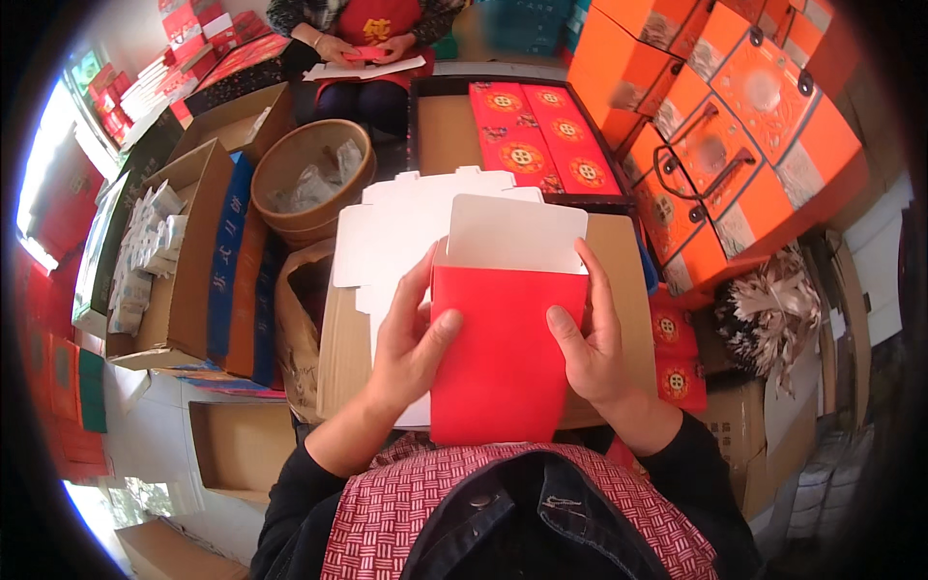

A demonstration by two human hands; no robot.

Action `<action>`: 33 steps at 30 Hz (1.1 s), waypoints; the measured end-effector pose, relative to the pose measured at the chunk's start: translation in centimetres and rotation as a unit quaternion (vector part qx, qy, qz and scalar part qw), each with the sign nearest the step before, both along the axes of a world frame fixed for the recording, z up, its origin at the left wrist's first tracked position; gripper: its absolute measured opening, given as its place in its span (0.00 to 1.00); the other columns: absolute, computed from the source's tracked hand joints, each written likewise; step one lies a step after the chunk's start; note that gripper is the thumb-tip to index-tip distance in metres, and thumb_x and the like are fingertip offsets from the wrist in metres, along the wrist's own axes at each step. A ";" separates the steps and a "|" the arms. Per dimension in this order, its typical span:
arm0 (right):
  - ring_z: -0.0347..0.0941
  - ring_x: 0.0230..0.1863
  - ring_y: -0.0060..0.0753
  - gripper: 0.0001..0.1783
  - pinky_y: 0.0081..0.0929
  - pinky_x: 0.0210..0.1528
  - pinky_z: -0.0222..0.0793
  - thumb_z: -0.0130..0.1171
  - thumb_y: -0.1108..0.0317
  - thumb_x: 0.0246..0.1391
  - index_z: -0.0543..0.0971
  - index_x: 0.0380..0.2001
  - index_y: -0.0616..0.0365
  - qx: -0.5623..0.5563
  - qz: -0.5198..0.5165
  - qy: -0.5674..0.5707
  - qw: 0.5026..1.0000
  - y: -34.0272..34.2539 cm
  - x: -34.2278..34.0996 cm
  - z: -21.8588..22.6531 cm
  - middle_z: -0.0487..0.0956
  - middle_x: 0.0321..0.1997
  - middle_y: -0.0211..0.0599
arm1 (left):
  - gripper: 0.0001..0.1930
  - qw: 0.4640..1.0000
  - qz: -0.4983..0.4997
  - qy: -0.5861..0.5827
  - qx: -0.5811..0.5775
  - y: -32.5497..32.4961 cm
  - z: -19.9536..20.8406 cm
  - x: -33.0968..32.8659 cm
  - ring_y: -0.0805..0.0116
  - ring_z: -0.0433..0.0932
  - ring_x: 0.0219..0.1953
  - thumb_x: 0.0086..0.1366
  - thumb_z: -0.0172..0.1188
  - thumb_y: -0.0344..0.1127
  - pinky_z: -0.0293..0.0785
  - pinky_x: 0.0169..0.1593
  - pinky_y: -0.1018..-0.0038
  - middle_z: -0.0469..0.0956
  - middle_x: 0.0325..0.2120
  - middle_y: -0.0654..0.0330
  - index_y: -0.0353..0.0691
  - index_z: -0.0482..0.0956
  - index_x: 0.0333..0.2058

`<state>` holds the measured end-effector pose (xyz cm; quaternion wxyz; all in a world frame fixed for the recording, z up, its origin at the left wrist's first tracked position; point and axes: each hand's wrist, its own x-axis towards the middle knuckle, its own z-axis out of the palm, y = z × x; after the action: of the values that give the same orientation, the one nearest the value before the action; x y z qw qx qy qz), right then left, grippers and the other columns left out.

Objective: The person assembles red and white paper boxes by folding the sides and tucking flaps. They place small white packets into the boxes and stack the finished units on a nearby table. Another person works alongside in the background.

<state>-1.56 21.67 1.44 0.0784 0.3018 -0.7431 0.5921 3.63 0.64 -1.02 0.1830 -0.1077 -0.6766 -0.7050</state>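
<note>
A red cardboard box (503, 353) stands between my two hands, its white inner flap (517, 230) raised at the far end. My left hand (411, 333) grips its left side, thumb on the red face and fingers behind the edge. On the right side my right hand (592, 338) presses with thumb and fingers along the edge. Beneath lie flat white box blanks (387, 227) on a brown cardboard work surface (619, 280).
Ahead, a black-edged tray (445, 126) holds red patterned boxes (522, 155). A round tub (309, 217) with clear plastic bags and a carton (188, 280) of small white packets stand left. Orange gift boxes (754, 145) are stacked right. Across from me, a person (382, 29) handles a red piece.
</note>
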 end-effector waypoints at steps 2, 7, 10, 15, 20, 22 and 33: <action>0.67 0.50 0.23 0.30 0.21 0.52 0.64 0.51 0.69 0.62 0.56 0.64 0.65 -0.081 0.037 -0.106 0.990 0.9 0.2 0.2 0.65 0.60 0.44 | 0.25 1.000 -0.006 -0.027 -0.005 0.3 -0.2 -0.8 0.70 0.66 0.57 0.71 0.47 0.40 0.62 0.59 0.72 0.66 0.55 0.56 0.37 0.57 0.62; 0.65 0.41 0.15 0.21 0.16 0.47 0.62 0.48 0.66 0.64 0.67 0.57 0.64 -0.008 0.066 -0.146 0.987 3.7 -1.9 -1.6 0.70 0.52 0.35 | 0.19 0.989 -0.042 -0.082 -0.116 0.3 0.8 -3.0 0.78 0.70 0.38 0.74 0.38 0.45 0.67 0.46 0.80 0.73 0.37 0.62 0.37 0.72 0.47; 0.67 0.43 0.16 0.17 0.16 0.49 0.62 0.48 0.68 0.64 0.70 0.53 0.64 -0.015 0.110 -0.215 0.970 4.0 -2.8 -2.1 0.71 0.50 0.34 | 0.19 0.967 -0.091 -0.214 -0.106 -1.1 -0.2 -3.4 0.79 0.71 0.35 0.74 0.38 0.45 0.69 0.41 0.82 0.74 0.33 0.62 0.38 0.74 0.43; 0.69 0.47 0.19 0.14 0.18 0.51 0.65 0.49 0.69 0.62 0.72 0.49 0.63 -0.162 0.151 -0.250 0.943 2.7 -3.7 -0.1 0.73 0.49 0.37 | 0.17 0.953 -0.131 -0.216 0.166 -0.1 -0.3 -3.3 0.81 0.73 0.33 0.73 0.41 0.43 0.72 0.39 0.82 0.75 0.31 0.64 0.37 0.75 0.40; 0.73 0.40 0.19 0.15 0.19 0.43 0.68 0.50 0.62 0.63 0.77 0.42 0.64 -0.157 0.283 -0.384 0.865 2.8 -10.0 2.9 0.78 0.38 0.34 | 0.10 0.971 -0.059 -0.164 0.165 1.3 0.4 -2.5 0.80 0.73 0.37 0.71 0.48 0.35 0.73 0.43 0.80 0.75 0.35 0.62 0.35 0.74 0.41; 0.73 0.37 0.17 0.17 0.18 0.39 0.68 0.51 0.59 0.63 0.78 0.39 0.64 -0.057 0.357 -0.424 0.830 2.1 -13.0 3.8 0.79 0.35 0.32 | 0.07 0.984 -0.026 -0.119 0.127 1.8 0.5 -2.7 0.80 0.73 0.39 0.70 0.50 0.31 0.72 0.45 0.80 0.75 0.37 0.61 0.35 0.74 0.41; 0.73 0.41 0.15 0.22 0.16 0.43 0.70 0.57 0.64 0.60 0.73 0.56 0.59 0.205 0.380 -0.308 0.848 -2.2 -10.4 7.2 0.80 0.44 0.30 | 0.30 0.998 -0.015 0.038 0.054 1.7 -0.5 -2.7 0.66 0.68 0.56 0.69 0.49 0.31 0.69 0.55 0.70 0.63 0.58 0.47 0.45 0.44 0.64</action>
<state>-11.98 19.49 8.61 -0.4496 0.3721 -0.6608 0.4719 0.94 2.32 -1.53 0.2038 -0.1344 -0.6288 -0.7383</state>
